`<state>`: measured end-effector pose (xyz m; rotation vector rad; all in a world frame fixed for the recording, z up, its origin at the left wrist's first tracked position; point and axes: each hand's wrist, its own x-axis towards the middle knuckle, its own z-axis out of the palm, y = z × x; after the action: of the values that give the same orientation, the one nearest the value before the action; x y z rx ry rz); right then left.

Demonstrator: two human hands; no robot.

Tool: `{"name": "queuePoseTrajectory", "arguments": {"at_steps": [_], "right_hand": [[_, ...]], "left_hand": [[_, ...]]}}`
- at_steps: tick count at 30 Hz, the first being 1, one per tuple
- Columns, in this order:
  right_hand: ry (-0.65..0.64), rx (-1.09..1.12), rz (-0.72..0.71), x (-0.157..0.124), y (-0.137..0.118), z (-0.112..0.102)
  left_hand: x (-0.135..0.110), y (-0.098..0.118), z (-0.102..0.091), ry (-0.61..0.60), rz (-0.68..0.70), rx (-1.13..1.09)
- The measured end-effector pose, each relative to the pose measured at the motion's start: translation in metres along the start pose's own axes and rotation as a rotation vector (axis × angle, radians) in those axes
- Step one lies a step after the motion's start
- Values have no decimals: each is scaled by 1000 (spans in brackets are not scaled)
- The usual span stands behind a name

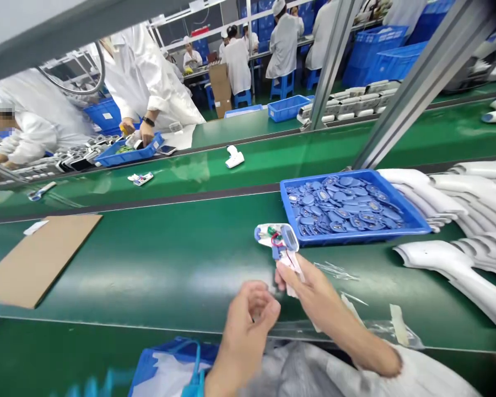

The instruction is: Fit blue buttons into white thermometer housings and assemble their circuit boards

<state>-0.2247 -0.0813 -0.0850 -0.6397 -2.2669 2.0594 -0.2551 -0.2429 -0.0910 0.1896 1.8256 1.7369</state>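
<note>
My right hand (310, 284) grips the handle of an open thermometer gun (288, 242), a white gun-shaped housing with red wires, green parts and a blue-grey display end showing. The thermometer is held above the green bench, by the near left corner of a blue tray (351, 237). My left hand (250, 309) is closed just left of the handle, apart from it, with the fingers curled and the thumb against them. Whatever those fingers hold, if anything, cannot be made out. A blue strap (196, 375) circles my left wrist.
Blue oval parts (343, 204) fill the tray. White shells (450, 264) are stacked at right. Thin clear strips (337, 270) lie near my right forearm, and cardboard (41, 259) at left. Beyond, a green conveyor (182, 171) carries housings (234, 157); a co-worker (144, 82) handles parts.
</note>
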Motion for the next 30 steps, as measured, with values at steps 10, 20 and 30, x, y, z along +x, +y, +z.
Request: {"name": "queuePoseTrajectory", "arguments": {"at_steps": [10, 20, 30], "right_hand": [[-126, -466, -168, -39, -3, -67], [383, -1011, -712, -51, -27, -53], [488, -1115, -363, -31, 63, -117]], "left_hand": [[41, 51, 6, -318, 198, 445], [23, 34, 37, -160, 379, 636], [54, 39, 20, -114, -90, 6]]}}
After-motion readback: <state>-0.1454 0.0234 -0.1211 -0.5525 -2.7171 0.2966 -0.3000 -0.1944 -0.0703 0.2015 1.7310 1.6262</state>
